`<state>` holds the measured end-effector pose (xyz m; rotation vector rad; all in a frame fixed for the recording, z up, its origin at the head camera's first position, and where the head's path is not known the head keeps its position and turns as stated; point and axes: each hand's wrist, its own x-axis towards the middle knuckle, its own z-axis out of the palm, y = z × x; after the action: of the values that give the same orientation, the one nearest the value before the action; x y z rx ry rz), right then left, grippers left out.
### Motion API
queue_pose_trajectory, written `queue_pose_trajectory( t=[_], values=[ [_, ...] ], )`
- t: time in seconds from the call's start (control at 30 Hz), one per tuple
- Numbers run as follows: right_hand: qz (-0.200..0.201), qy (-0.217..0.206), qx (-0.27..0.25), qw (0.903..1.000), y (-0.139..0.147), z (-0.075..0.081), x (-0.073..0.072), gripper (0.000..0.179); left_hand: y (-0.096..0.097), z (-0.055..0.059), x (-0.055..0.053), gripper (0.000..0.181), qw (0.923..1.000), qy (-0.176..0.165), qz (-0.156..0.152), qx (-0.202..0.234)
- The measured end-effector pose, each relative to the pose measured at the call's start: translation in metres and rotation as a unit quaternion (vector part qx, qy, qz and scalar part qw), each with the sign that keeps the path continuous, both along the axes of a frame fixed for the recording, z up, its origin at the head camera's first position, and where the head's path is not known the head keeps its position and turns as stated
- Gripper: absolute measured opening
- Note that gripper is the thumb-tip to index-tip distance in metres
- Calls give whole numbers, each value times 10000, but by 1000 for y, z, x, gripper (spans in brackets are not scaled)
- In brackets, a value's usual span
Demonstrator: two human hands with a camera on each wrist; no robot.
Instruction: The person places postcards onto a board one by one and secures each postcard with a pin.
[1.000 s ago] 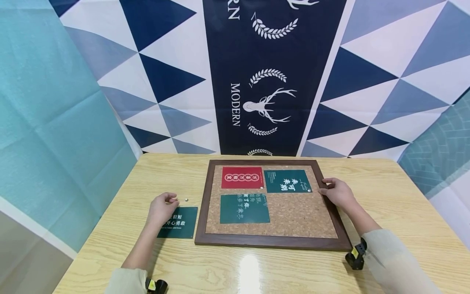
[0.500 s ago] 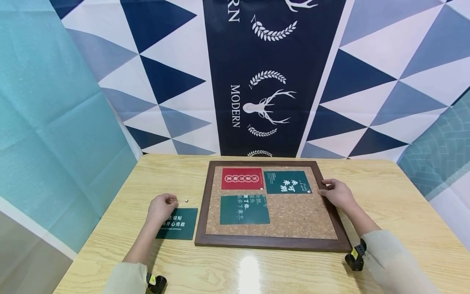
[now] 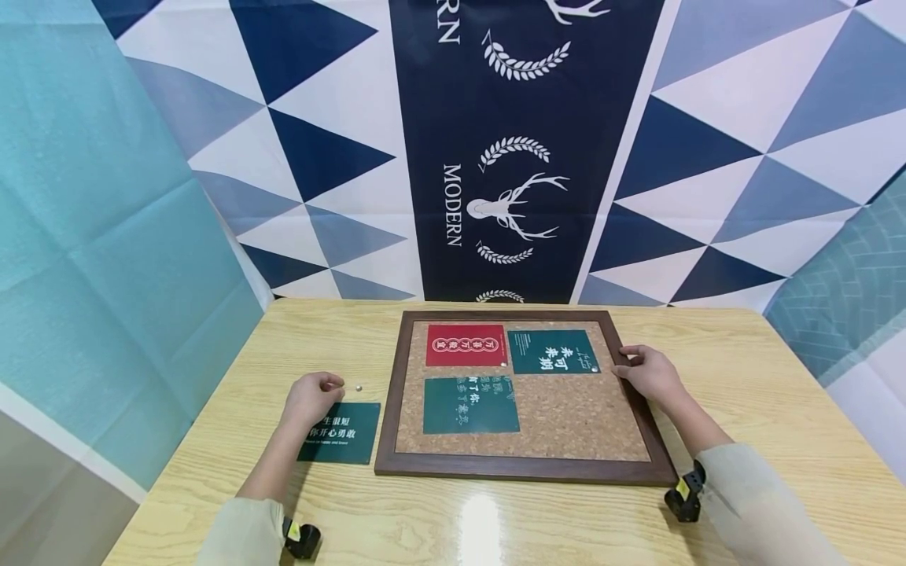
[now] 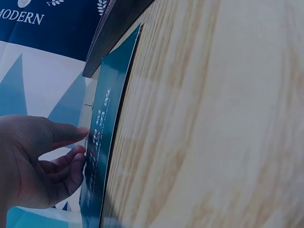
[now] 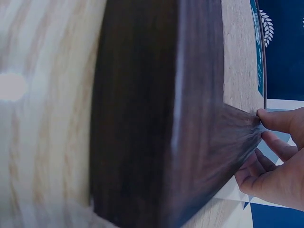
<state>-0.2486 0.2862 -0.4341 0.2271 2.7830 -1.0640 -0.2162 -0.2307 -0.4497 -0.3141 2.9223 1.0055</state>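
Observation:
A brown-framed cork board [image 3: 580, 424] lies on the table with a red card [image 3: 467, 346] and two green cards on it. My right hand [image 3: 651, 374] grips its right side, thumb over the frame and fingers at the outer edge. To the left of the board, my left hand [image 3: 311, 399] is low over the table with thumb and index finger drawn together. A tiny glint, like a thumbtack [image 4: 86, 138], shows at those fingertips, mostly hidden. Below that hand lies a loose green card [image 3: 347, 444] with white writing, partly covered by it.
One small round-headed tack [image 3: 359, 387] rests on the wooden table [image 3: 453, 511] between the left hand and the frame. Round tack heads show at corners of the red card and the upper right green card [image 3: 554, 351]. A patterned cloth [image 3: 340, 157] hangs behind the table.
The left hand has shifted very slightly left, and a little more of the loose card's writing shows. The right hand and the board stay in place.

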Motion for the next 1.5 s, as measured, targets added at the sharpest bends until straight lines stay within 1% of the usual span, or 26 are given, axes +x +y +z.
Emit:
queue_pose_trajectory(
  t=[0.27,0.47,0.7,0.97,1.2,1.3,1.5],
  values=[
    [6,13,19,10000,-1,-1,0,52,-2,-1,-1,19,10000,-3,-8,-61],
    [-56,-17,12,10000,-2,-2,-2,51,-3,0,-1,19,10000,-79,15,-50],
    [-57,-19,-3,10000,-2,-1,-3,52,-4,0,-2,19,10000,-34,26,-51],
    [-53,-32,-20,10000,-1,-2,-3,52,-3,2,-1,19,9996,174,83,212],
    [-43,-15,19,10000,0,-3,-3,53,-1,6,1,19,9987,290,180,384],
    [-45,26,55,10000,1,-3,-2,54,0,8,1,18,9983,348,147,442],
    [-171,78,77,9998,-1,-2,-2,55,1,10,2,18,9976,425,56,540]
  ],
)
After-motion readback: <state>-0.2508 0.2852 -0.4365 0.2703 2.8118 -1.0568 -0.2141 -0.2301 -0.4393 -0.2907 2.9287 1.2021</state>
